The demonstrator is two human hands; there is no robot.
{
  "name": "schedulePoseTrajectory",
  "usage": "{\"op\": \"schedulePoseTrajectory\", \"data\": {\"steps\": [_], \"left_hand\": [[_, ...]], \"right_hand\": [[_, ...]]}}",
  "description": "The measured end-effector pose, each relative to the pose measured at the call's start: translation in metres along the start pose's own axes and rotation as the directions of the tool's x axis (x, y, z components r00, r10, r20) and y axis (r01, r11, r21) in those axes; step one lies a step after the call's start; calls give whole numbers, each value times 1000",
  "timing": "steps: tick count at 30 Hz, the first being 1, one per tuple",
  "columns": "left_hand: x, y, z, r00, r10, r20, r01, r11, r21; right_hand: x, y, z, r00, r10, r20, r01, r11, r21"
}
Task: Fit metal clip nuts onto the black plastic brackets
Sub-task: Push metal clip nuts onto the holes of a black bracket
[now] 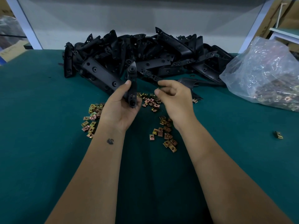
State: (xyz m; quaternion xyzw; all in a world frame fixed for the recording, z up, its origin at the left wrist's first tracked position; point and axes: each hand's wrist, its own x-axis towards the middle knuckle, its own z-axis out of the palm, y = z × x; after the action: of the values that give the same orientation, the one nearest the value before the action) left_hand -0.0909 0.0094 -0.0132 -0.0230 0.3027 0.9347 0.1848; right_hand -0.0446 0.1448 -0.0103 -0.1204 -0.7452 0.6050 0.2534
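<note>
While left hand (120, 107) grips 1 black bracket (132, 84) upright above the green mat (40, 110), right hand (174, 97) hovers beside it, fingers curled; held nut: cannot tell. Risk: loose clip nuts (166, 135) scatter if brushed

A flat dark green surface (40, 143) holds a big pile of black plastic brackets (145, 57) at the back. Small shiny gold metal clip nuts (166, 135) lie scattered nearer. A crinkly clear plastic bag (262, 75) sits on the right.
</note>
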Motion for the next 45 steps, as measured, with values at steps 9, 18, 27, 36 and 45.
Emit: {"op": "schedulePoseTrajectory", "data": {"steps": [9, 18, 27, 36, 45], "left_hand": [[3, -11, 1, 999, -39, -34, 42, 994, 100], [1, -16, 5, 996, -93, -3, 93, 992, 86], [-2, -16, 6, 993, -100, 67, 92, 988, 121], [-5, -16, 8, 989, -105, 108, 84, 980, 179], [-5, -15, 7, 989, -101, 110, 81, 982, 171]], "right_hand": [[1, -5, -5, 985, 149, 84, -171, 827, 536], [1, -5, -4, 993, 94, 68, -115, 879, 463], [4, -3, -2, 994, 95, 57, -111, 886, 450], [4, -1, -2, 987, 101, 124, -147, 873, 465], [3, -2, -3, 978, 104, 181, -188, 822, 538]]}}
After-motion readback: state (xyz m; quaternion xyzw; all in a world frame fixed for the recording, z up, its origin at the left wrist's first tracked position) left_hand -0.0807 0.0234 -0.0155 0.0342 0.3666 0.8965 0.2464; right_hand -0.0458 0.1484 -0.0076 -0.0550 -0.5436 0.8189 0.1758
